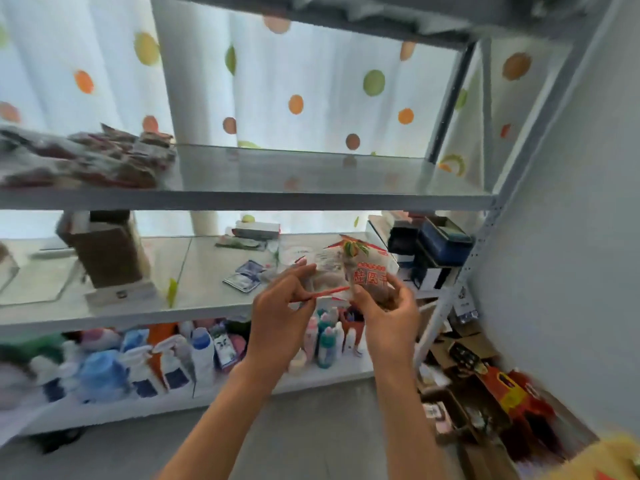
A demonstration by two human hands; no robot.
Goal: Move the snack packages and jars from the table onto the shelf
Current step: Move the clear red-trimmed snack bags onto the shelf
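Note:
Both my hands hold snack packages in front of the metal shelf unit (242,199). My right hand (388,306) grips a clear bag with red lettering and brown contents (369,271). My left hand (280,306) pinches the edge of a second clear, red-trimmed package (327,271) that lies against the first. The packages hover at the front edge of the middle shelf board (194,271). A pile of dark red snack packages (86,161) lies on the left of the upper shelf board (311,181), whose right part is bare.
On the middle board stand a brown cardboard box (110,254), a blue sachet (246,275) and dark boxes (433,251) at the right. Bottles and spray cleaners (156,362) fill the bottom board. Cartons (485,386) crowd the floor by the right wall.

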